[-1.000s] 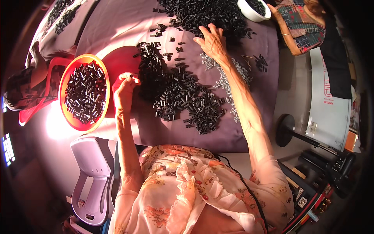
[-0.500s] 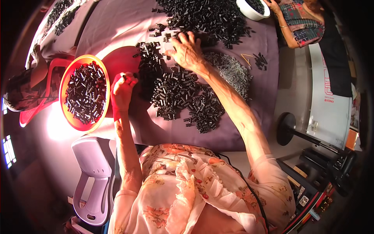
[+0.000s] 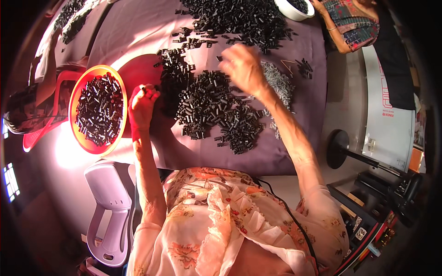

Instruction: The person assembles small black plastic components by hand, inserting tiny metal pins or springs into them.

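Note:
My left hand (image 3: 143, 110) is closed beside the orange basin, its fingertips pinching a small black cylindrical part (image 3: 143, 89). My right hand (image 3: 246, 69) hovers over the far middle of the cloth, blurred by motion, with its fingers drawn together. A small black part (image 3: 219, 58) shows at its fingertips. Between my hands lie a heap of black tubular parts (image 3: 202, 103) and, farther left, a darker heap of small black parts (image 3: 177, 76). Small shiny metal pieces (image 3: 278, 85) are piled by my right wrist, partly covered by it.
The orange basin (image 3: 73, 115) at left holds many black parts. A large black heap (image 3: 239, 20) covers the far side of the purple cloth (image 3: 294, 156). Across from me, another person's arm (image 3: 338, 34) reaches to a white bowl (image 3: 294, 14). A purple chair (image 3: 106, 184) stands lower left.
My right hand has moved right and slightly nearer, away from the far black parts, and its spread fingers have drawn together. My left hand has stayed almost in place.

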A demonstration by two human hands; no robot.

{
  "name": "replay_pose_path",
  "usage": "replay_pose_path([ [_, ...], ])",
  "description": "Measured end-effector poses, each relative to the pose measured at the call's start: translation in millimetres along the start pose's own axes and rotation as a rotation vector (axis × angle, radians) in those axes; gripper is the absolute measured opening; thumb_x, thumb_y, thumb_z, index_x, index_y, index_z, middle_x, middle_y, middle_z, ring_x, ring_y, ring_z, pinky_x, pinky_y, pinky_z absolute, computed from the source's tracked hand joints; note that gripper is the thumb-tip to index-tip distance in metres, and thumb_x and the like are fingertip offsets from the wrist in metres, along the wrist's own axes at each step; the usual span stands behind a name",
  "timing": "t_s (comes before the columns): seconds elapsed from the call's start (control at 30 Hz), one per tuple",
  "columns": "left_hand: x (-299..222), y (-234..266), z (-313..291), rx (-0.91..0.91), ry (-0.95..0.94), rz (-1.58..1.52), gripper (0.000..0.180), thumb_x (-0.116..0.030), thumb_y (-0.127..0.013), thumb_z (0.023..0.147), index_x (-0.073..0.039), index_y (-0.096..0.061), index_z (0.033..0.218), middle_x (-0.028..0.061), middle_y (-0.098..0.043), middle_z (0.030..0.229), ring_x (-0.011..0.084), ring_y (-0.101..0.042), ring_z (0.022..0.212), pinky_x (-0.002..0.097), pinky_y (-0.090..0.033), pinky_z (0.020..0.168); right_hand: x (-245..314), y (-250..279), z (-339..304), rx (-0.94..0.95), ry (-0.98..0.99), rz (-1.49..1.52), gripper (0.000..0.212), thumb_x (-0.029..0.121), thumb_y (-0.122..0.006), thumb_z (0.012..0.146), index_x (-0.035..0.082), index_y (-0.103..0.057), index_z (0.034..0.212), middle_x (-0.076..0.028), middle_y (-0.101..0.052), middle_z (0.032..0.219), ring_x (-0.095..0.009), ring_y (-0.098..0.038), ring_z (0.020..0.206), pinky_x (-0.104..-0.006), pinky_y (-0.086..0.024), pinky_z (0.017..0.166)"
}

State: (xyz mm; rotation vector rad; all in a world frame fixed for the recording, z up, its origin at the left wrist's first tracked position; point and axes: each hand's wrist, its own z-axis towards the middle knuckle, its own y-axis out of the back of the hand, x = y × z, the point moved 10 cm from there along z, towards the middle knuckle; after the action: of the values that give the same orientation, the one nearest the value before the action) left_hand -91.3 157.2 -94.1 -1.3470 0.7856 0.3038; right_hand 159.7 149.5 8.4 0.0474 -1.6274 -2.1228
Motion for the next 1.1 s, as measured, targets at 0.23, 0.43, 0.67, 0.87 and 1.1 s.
replay_pose_path([
  [0.23,6.1,-0.4,3.7,0.011,0.021,-0.008,0.025,-0.014,-0.051,0.083,-0.003,-0.051,0.105,0.0105,-0.053,0.104,0.0212,-0.050,0.097,0.0403,-0.039,0.090,-120.7,-29.0,12.5,-0.003,-0.426,-0.184,0.033,0.037,-0.051,0.082,0.005,-0.056,0.092,-0.018,-0.056,0.090,-0.031,-0.054,0.082,-0.0419,-0.044,0.075],
  [0.43,4.1,-1.9,4.1,-0.031,0.017,-0.054,0.022,-0.009,-0.050,0.082,-0.002,-0.053,0.102,0.0131,-0.056,0.100,0.0232,-0.054,0.091,0.0393,-0.042,0.086,-72.6,-58.4,56.5,0.135,-0.182,-0.159,0.028,0.034,-0.050,0.083,0.007,-0.053,0.089,-0.016,-0.055,0.089,-0.031,-0.053,0.083,-0.0418,-0.045,0.071],
  [0.67,1.2,-4.5,5.1,-0.025,0.021,-0.068,0.021,-0.009,-0.049,0.082,-0.001,-0.053,0.101,0.0136,-0.056,0.100,0.0229,-0.054,0.091,0.0394,-0.042,0.086,-47.0,-38.7,55.4,0.101,-0.095,0.250,0.014,0.017,-0.053,0.083,0.006,-0.061,0.084,-0.008,-0.059,0.071,-0.017,-0.055,0.061,-0.0314,-0.047,0.058],
  [0.87,0.6,-1.2,3.1,-0.028,0.013,-0.053,0.021,-0.010,-0.048,0.083,0.000,-0.052,0.102,0.0134,-0.056,0.100,0.0224,-0.054,0.090,0.0393,-0.042,0.086,9.0,-41.6,-1.0,0.270,-0.029,0.203,0.018,0.020,-0.053,0.084,0.005,-0.060,0.090,-0.009,-0.057,0.079,-0.017,-0.054,0.065,-0.0348,-0.049,0.066],
  [1.1,3.3,-2.6,1.6,0.000,0.023,-0.013,0.024,-0.014,-0.051,0.083,-0.002,-0.052,0.104,0.0104,-0.053,0.103,0.0205,-0.051,0.092,0.0393,-0.038,0.090,69.7,-34.5,-58.0,0.274,0.308,-0.086,0.011,0.015,-0.060,0.067,0.015,-0.065,0.077,0.003,-0.047,0.108,-0.018,-0.042,0.100,-0.0329,-0.040,0.087],
])
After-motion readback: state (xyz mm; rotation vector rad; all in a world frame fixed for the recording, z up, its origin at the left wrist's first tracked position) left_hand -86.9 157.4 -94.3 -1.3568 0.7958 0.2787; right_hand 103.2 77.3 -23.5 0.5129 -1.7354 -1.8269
